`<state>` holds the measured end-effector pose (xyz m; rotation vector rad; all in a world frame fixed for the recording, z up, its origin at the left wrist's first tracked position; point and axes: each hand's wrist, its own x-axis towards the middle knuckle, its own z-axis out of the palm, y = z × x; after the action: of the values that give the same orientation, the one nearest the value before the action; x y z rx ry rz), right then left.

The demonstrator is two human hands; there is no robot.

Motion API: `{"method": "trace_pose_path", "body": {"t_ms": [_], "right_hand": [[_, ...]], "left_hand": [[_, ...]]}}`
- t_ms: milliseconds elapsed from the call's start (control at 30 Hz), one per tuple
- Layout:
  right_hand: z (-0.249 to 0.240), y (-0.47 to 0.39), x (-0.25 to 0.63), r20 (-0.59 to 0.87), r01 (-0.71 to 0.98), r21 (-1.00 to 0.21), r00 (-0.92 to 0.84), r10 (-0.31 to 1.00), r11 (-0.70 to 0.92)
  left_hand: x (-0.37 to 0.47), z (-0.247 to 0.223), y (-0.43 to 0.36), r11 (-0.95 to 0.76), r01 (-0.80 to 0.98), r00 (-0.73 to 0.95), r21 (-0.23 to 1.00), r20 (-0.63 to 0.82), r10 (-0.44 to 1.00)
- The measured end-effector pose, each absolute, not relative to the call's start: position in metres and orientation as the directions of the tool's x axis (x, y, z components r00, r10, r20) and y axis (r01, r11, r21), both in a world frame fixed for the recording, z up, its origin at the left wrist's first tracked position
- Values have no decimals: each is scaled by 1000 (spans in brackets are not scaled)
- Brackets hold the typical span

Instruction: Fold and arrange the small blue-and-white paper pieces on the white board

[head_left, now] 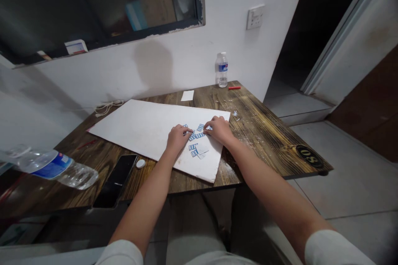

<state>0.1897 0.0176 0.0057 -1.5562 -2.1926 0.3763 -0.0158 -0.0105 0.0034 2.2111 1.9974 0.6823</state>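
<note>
A large white board (149,122) lies flat on the dark wooden table. Near its right end are several small blue-and-white pieces (193,153), some between my hands and some closer to me, beside thin dark lines on the board. My left hand (178,137) rests at the left of these pieces, fingers bent together, fingertips at a blue-outlined piece. On the right side of the group, my right hand (218,129) has its thumb and fingers pinched close to the board. Whatever either hand holds is too small and partly hidden to name.
On the wooden table (264,132) stand a water bottle (222,70) at the back and, lying left, a larger bottle (59,167). A phone (115,180), white cap (141,163), white paper (187,95), red pen (234,87), cable (107,107) and star-shaped piece (235,113) surround the board.
</note>
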Motion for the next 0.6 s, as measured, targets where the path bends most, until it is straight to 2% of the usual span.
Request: {"method": "trace_pose_path", "body": {"t_ms": [167, 300, 433, 600], "right_hand": [[2, 20, 187, 166, 823, -473, -267, 949, 314], [-1, 20, 186, 213, 780, -490, -326, 921, 389], [-1, 19, 186, 172, 774, -470, -392, 904, 425], [1, 17, 186, 159, 830, -417, -335, 929, 371]], "left_hand": [[-14, 3, -11, -135, 936, 58, 325, 235, 970], [-13, 1, -12, -130, 945, 63, 301, 225, 972], [-10, 1, -14, -131, 955, 72, 266, 220, 973], [-8, 8, -16, -92, 956, -6, 280, 331, 944]]}}
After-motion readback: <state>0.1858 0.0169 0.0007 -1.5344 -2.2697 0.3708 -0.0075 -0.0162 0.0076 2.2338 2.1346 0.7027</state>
